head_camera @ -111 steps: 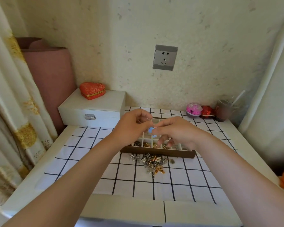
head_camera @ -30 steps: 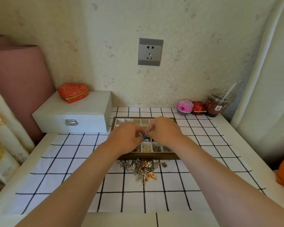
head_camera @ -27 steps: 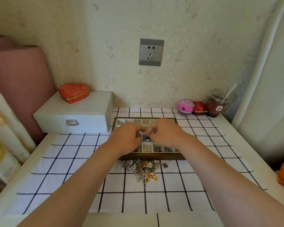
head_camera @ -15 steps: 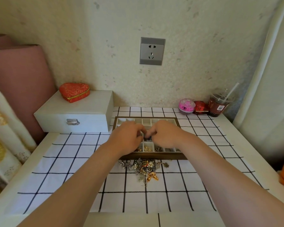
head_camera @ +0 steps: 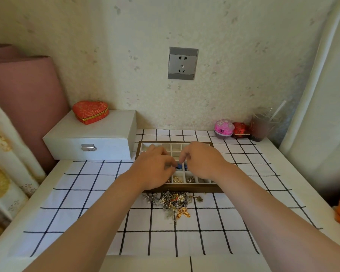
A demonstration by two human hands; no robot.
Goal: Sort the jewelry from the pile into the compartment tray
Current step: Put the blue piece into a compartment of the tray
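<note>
Left hand (head_camera: 154,171) and right hand (head_camera: 202,161), head view: fingers curled, fingertips brought together over the middle of the compartment tray (head_camera: 182,189), pinching a small blue piece (head_camera: 180,166) between them, low above the dividers. Whether the piece touches a compartment floor cannot be told. A pile (head_camera: 174,200) of unsorted jewelry lies on the checked cloth (head_camera: 82,195) just in front of the tray's near wall, with a gold bow-shaped piece (head_camera: 183,210) at its near edge.

Hazards, as judged: the blue piece is small and shared by two grips, so an uneven release could flick it over a divider into a neighbouring compartment or out onto the cloth. The knuckles hide the target cell, so placement is partly blind. The left wrist hangs just above the near wall, so a low withdrawal could snag chains from the pile or nudge the tray.

Counts:
- Hands: two.
- Tray: one.
- Pile: one, its pieces too tangled to count.
- Blue piece: one or two, unclear.
- Near-row compartments seen with contents: at least three.
- Background: one white case (head_camera: 90,138) bearing one heart-shaped box (head_camera: 90,111); one pink round case (head_camera: 223,128); one red box (head_camera: 240,128); one cup (head_camera: 261,126) with a straw; one wall socket (head_camera: 183,63).
</note>
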